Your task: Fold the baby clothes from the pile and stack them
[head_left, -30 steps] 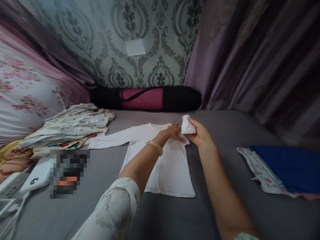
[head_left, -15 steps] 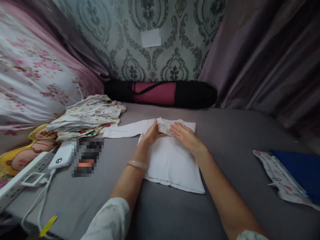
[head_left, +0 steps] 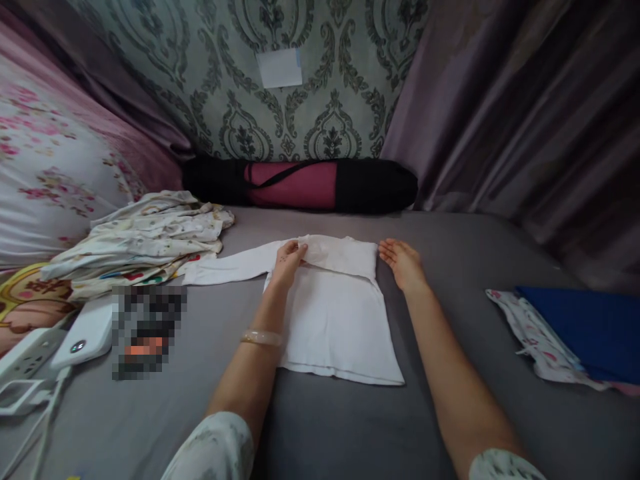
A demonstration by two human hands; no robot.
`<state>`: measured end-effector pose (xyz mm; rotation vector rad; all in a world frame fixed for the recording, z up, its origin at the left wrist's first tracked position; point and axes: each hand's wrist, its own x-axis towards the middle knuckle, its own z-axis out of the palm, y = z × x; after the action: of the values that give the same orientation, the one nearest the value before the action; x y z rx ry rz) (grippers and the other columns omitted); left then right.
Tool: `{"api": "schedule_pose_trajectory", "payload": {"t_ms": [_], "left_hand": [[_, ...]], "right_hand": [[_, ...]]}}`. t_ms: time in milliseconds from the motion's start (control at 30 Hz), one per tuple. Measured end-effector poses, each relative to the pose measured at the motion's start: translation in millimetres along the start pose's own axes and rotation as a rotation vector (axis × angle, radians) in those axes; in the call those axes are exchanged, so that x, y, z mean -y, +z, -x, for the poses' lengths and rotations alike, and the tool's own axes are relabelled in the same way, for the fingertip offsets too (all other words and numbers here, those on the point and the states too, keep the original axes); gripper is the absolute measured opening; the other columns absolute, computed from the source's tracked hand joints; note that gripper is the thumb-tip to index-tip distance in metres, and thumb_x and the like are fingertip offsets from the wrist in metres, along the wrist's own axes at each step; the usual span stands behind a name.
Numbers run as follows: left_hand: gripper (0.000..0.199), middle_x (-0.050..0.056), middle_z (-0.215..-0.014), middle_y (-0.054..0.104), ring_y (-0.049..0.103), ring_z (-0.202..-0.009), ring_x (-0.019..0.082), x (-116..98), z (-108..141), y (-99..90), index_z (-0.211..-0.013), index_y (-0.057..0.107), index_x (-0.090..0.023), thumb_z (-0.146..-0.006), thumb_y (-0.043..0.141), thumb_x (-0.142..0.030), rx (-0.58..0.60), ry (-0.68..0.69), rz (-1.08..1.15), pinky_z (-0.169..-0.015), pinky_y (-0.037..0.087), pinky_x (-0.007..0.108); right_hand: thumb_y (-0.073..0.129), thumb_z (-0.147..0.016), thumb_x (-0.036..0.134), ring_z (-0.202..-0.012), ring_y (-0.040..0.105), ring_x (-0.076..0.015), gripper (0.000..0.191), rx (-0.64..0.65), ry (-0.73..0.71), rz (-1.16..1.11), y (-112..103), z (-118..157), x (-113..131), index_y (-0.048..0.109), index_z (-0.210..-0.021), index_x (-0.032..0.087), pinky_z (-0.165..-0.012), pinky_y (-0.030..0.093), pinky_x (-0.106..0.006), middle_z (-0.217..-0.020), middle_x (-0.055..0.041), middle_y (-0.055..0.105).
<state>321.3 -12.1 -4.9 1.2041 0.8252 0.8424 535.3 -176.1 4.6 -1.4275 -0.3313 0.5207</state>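
A white long-sleeved shirt lies flat on the grey sheet. One sleeve stretches out to the left, and the other is folded across the chest. My left hand, with a pale bangle on its wrist, is closed on the folded sleeve's end near the left shoulder; the fingertips are partly hidden. Just past the shirt's right edge, my right hand is raised with its fingers stretched out and holds nothing.
Crumpled patterned clothes lie at the left, near a white power bank and a power strip. A black and pink long bag rests against the wall. Folded blue cloth lies at the right.
My right hand has moved right, off the folded sleeve to beside the shirt's edge. My left hand stays at the sleeve's end. The view has shifted slightly right.
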Motion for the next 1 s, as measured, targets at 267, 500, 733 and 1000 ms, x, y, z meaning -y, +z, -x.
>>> {"api": "schedule_pose_trajectory", "payload": {"t_ms": [267,500,733,1000], "left_hand": [[0.031,-0.001,-0.069,0.059,0.057,-0.058,0.013,16.8,-8.5,-11.5,-0.102,0.058,-0.014,-0.073,0.057,-0.025,-0.186,0.081,-0.297,-0.058,0.049,0.026],[0.04,0.001,-0.076,0.059,0.058,-0.072,0.016,11.2,2.7,-13.1,-0.121,0.059,-0.018,-0.083,0.045,-0.014,-0.146,0.371,-0.862,-0.078,0.046,0.028],[0.037,0.008,-0.094,0.06,0.058,-0.087,0.018,21.4,0.5,-12.4,-0.101,0.069,-0.014,-0.08,0.04,-0.007,-0.078,0.42,-1.117,-0.085,0.045,0.029],[0.035,0.019,-0.127,0.051,0.047,-0.118,0.031,-5.2,28.6,2.9,-0.103,0.068,-0.016,-0.082,0.043,-0.006,-0.098,0.314,-1.501,-0.092,0.044,0.043]], "right_hand": [[0.036,-0.091,0.029,-0.139,0.033,-0.0252,0.048,0.261,-0.518,1.005,24.5,20.0,-34.3,0.052,-0.132,0.01,-0.114,0.026,-0.045,-0.147,-0.0163,0.042],[0.023,-0.097,0.039,-0.146,0.013,-0.0272,0.063,0.379,-0.457,1.413,21.5,33.2,-31.3,0.028,-0.148,0.003,-0.117,0.011,-0.05,-0.158,-0.0166,0.019],[0.018,-0.098,0.044,-0.147,0.011,-0.0252,0.067,0.425,-0.408,1.478,19.3,34.3,-26.7,0.025,-0.15,0.003,-0.118,0.011,-0.045,-0.159,-0.0149,0.017],[0.019,-0.097,0.044,-0.146,0.014,-0.0265,0.067,0.446,-0.322,1.535,29.2,27.3,-16.7,0.028,-0.148,0.002,-0.117,0.011,-0.045,-0.158,-0.0169,0.02]]}}
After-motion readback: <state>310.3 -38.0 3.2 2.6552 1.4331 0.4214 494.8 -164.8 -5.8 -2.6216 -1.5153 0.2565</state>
